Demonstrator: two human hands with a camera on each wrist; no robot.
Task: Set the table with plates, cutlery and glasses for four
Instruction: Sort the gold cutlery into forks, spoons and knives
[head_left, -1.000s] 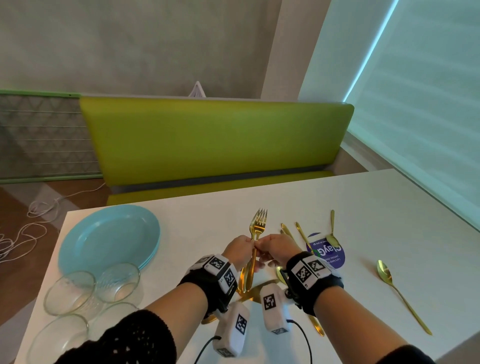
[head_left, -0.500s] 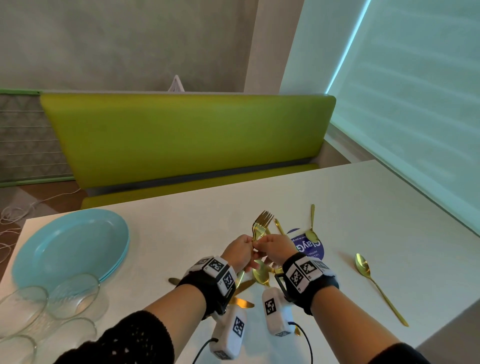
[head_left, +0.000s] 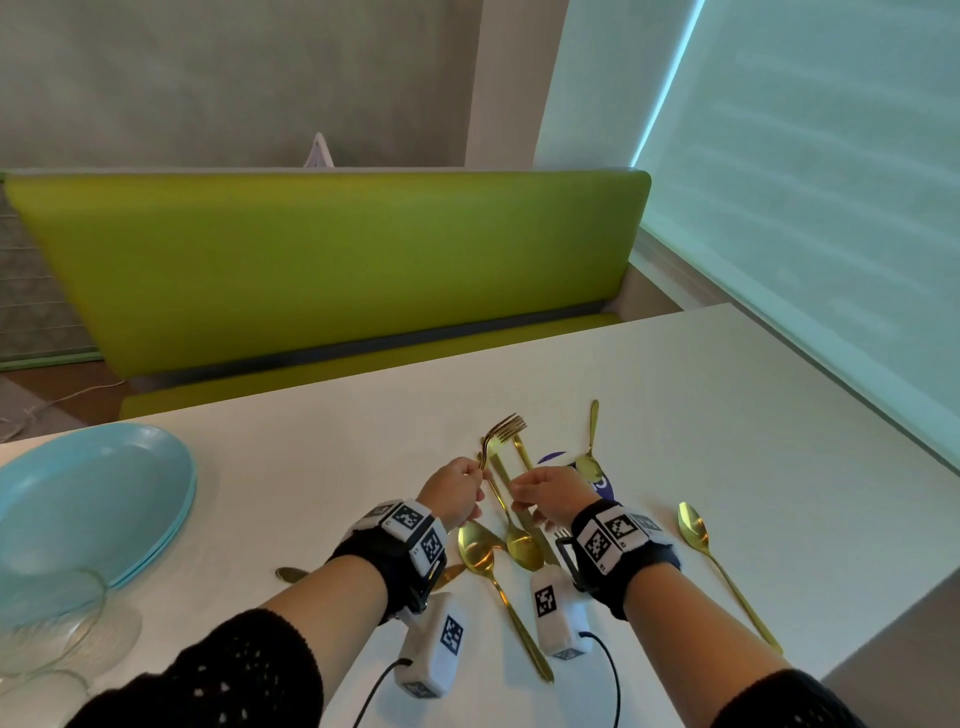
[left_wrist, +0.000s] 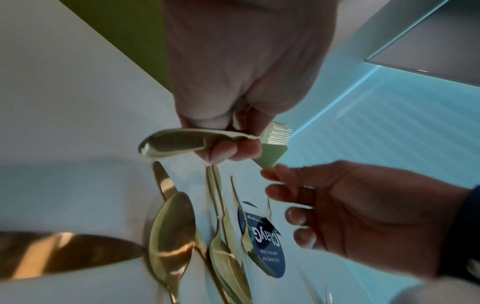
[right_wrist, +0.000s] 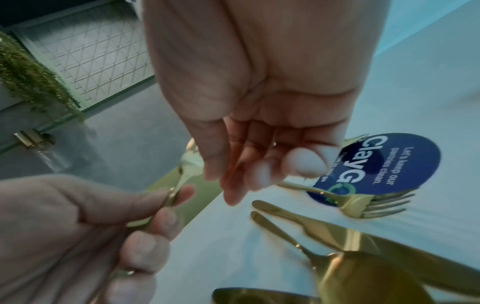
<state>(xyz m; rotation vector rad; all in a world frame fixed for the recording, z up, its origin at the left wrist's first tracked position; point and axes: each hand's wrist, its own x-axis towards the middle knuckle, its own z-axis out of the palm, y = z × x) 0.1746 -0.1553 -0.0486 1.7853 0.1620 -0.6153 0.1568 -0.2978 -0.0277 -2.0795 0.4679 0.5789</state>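
My left hand (head_left: 460, 493) grips a small bunch of gold forks (head_left: 504, 431) by the handles, tines up and tilted right, above the white table (head_left: 753, 415). The left wrist view shows my left hand (left_wrist: 233, 148) with the forks' tines (left_wrist: 276, 135) poking out past the fingers. My right hand (head_left: 537, 501) is just right of it, fingers curled down. In the right wrist view its fingertips (right_wrist: 259, 176) close on the handle end of another fork (right_wrist: 363, 202) that lies on a blue round sticker (right_wrist: 389, 164). Gold spoons (head_left: 478, 556) and knives (head_left: 519, 454) lie loose beneath both hands.
A stack of pale blue plates (head_left: 176, 519) sits at the table's left, with clear glass vessels (head_left: 57, 629) in front of it. One spoon (head_left: 693, 525) lies apart at the right near the table edge. A green bench (head_left: 337, 270) runs along the far side.
Both hands were together on the fork bunch; now my right hand has let go and dropped to the fork on the sticker. The bunch tilts right. The head view has turned right.
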